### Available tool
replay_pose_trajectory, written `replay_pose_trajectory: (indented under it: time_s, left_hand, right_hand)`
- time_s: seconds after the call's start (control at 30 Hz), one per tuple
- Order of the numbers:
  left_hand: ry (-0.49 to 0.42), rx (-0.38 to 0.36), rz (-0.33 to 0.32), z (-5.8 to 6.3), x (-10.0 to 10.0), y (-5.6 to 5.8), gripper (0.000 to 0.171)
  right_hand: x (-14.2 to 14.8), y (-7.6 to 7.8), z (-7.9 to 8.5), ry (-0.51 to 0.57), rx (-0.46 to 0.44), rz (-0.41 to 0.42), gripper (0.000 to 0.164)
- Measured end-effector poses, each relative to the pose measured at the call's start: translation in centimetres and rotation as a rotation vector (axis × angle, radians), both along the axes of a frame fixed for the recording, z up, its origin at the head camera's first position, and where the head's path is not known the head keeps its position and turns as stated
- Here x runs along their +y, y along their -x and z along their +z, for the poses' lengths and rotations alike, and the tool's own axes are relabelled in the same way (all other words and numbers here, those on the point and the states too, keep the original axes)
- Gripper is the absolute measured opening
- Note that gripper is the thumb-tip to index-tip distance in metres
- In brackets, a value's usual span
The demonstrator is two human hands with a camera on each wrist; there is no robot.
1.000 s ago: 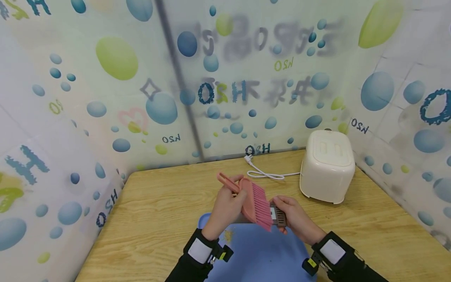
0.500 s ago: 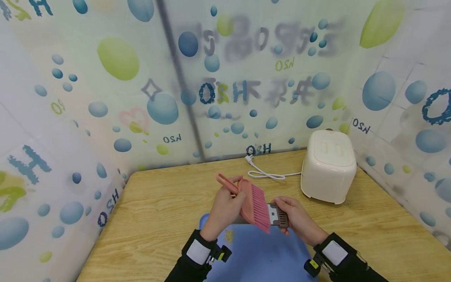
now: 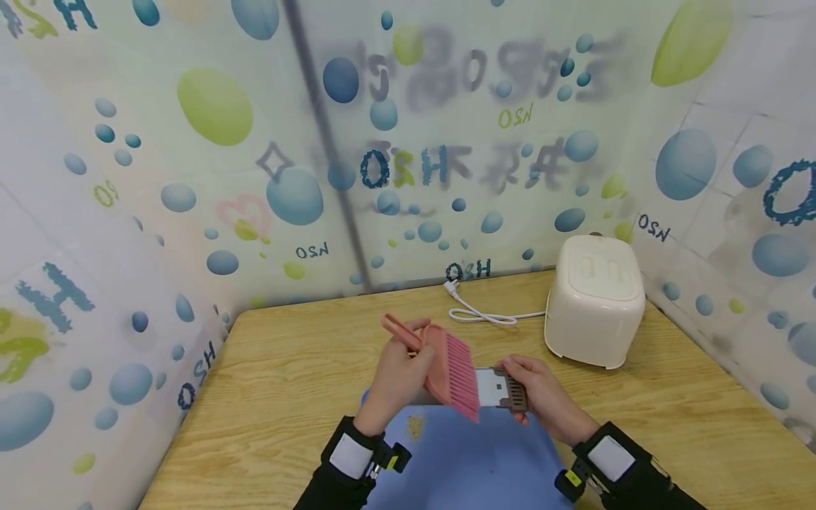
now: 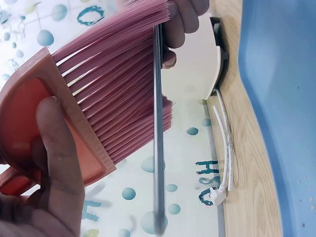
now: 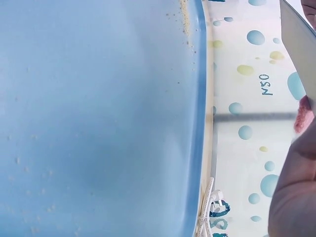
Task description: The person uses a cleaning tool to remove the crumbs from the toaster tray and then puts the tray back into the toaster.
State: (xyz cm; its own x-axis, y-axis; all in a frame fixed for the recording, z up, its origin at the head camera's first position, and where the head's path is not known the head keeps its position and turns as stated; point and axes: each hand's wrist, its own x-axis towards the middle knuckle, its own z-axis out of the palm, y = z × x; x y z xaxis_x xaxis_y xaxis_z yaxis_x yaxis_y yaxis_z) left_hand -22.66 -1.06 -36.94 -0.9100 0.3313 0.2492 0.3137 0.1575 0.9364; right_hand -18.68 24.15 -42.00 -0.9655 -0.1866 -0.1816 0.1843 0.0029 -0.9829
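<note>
In the head view, my left hand (image 3: 398,379) holds a pink hand brush (image 3: 440,365) by its body, thumb across the near face. The bristles touch a flat metal crumb tray (image 3: 492,388) with a brown slotted end. My right hand (image 3: 547,397) pinches that slotted end. Seen edge-on in the left wrist view, the metal crumb tray (image 4: 158,128) meets the brush's bristles (image 4: 113,84). Both are held above a blue tray (image 3: 472,460) with a small heap of crumbs (image 3: 415,426). The right wrist view shows only part of the right hand (image 5: 298,187).
A cream toaster (image 3: 596,301) stands at the back right of the wooden table (image 3: 287,382). Its white cord and plug (image 3: 484,315) lie behind the hands. A patterned curtain (image 3: 408,234) rises behind and on both sides. Loose crumbs (image 5: 34,197) dot the blue tray.
The brush in my left hand has slid left along the crumb tray, baring more of its metal surface. My right hand has shifted slightly right, still holding the slotted end.
</note>
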Motion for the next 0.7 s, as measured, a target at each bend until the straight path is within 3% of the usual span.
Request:
replay_pose_trajectory:
  time_s: [0.7]
  left_hand:
    - [0.007,0.002,0.033,-0.1,-1.2,0.0,0.045]
  right_hand:
    - [0.3,-0.2,-0.1,-0.006,0.002,-0.027,0.048]
